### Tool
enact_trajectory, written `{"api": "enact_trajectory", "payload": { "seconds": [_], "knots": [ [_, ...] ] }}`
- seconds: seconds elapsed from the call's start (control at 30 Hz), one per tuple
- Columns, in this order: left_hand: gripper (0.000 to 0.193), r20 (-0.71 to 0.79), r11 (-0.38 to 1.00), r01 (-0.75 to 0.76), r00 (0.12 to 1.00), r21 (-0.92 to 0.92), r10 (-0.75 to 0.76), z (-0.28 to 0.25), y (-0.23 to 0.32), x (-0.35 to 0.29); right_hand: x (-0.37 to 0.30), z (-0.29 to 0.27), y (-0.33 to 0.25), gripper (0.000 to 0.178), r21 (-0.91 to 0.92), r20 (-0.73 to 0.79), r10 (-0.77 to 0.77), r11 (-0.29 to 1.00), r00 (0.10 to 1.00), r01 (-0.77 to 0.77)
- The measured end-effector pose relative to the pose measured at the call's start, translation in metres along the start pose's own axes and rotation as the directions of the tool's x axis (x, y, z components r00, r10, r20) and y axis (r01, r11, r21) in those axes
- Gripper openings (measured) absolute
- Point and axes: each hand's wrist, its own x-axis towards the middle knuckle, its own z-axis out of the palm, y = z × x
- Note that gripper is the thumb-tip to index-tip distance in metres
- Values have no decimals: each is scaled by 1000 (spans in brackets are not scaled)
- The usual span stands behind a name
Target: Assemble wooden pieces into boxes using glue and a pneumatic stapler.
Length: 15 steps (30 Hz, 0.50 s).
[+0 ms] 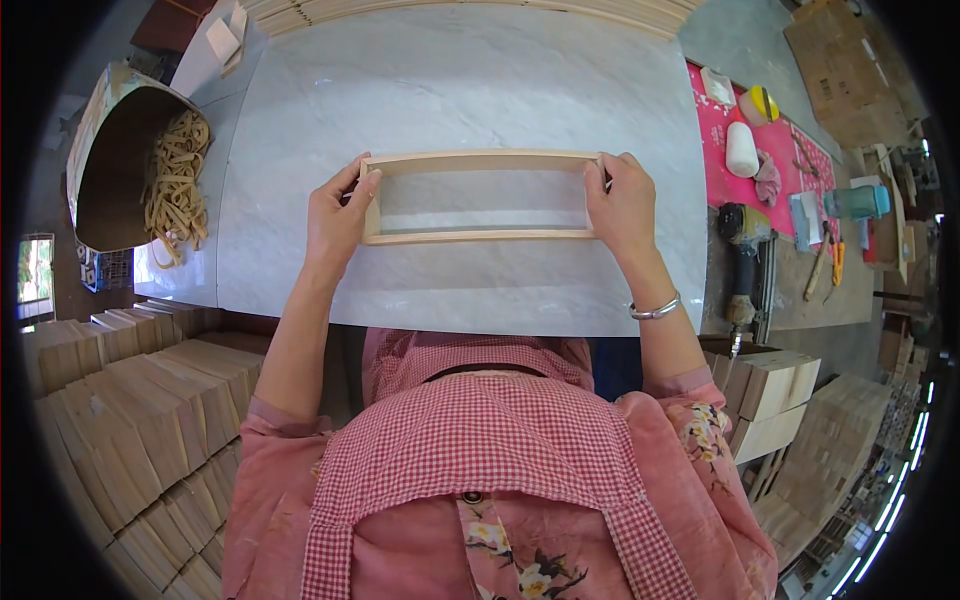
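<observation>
A shallow rectangular wooden frame (480,236) of pale, thin boards is held between my two hands above the white marbled tabletop. The tabletop shows through its middle. My left hand (338,212) grips the left short side, thumb on top and fingers wrapped round the outer edge. At the opposite short side, my right hand (624,205) holds on in the same way, its thumb over the inner edge. A silver bangle (656,307) circles my right wrist.
A bin of tan rubber bands (178,185) lies on its side at left. Right of the white table (450,300), a pink mat (715,160) carries a white bottle (741,150); a power tool (742,265) is nearer. Wooden boards (130,420) are stacked at lower left, wood strips (480,10) along the far edge.
</observation>
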Motion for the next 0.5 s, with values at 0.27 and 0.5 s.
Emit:
{"api": "enact_trajectory", "payload": {
  "seconds": [0.27,0.5],
  "knots": [
    [32,21,991,-97,995,94,96,0,-7,1,-1,-6,5,17,-25,9,-87,996,996,88],
    [38,37,978,-84,996,191,78,-4,1,6,0,-6,14,28,258,50,78,962,996,-88]
  ]
}}
